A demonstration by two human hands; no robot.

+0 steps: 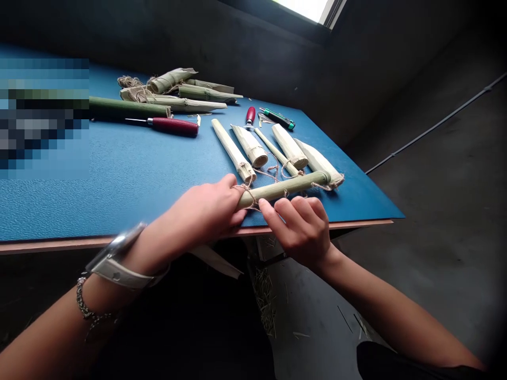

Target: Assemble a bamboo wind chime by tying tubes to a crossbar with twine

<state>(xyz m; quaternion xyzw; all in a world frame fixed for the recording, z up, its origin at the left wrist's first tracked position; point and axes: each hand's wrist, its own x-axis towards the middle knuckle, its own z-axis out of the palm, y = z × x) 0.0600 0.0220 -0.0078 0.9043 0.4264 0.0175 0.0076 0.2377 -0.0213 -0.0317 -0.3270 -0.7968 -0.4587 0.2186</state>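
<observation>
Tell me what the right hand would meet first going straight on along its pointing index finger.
The right hand would likely meet the pale green bamboo stick first, near the twine around it; depth is unclear, so it may be touching already.

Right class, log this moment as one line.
left hand: gripping bamboo pole; right hand: curled alongside pole; twine: looped around pole; red-handled awl: on blue tabletop
</observation>
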